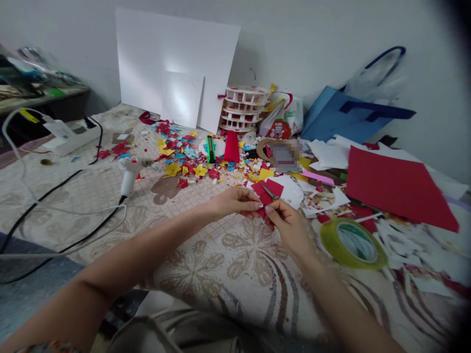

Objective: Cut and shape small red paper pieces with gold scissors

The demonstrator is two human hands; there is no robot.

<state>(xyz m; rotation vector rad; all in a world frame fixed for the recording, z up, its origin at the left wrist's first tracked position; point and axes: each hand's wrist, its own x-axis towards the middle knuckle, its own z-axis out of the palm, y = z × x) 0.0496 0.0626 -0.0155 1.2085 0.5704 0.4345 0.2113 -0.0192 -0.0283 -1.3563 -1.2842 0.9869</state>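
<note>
A small piece of red paper (262,212) is pinched between my two hands above the patterned tablecloth. My left hand (245,202) grips its left side with thumb and fingers together. On the right side, my right hand (281,215) closes on the same piece. Small scissors (270,191) point up and left just above my right hand; whether that hand also holds their handles is unclear. Behind the scissors lie more red paper (275,186) and a white paper disc (294,192).
Yellow tape roll (326,240) lies right of my right hand, near a large red sheet (397,189). Paper flowers (172,169) and scraps spread behind. At left are a glue gun (128,182), cables and a power strip (73,139). A round white tiered structure (245,109) stands by the wall.
</note>
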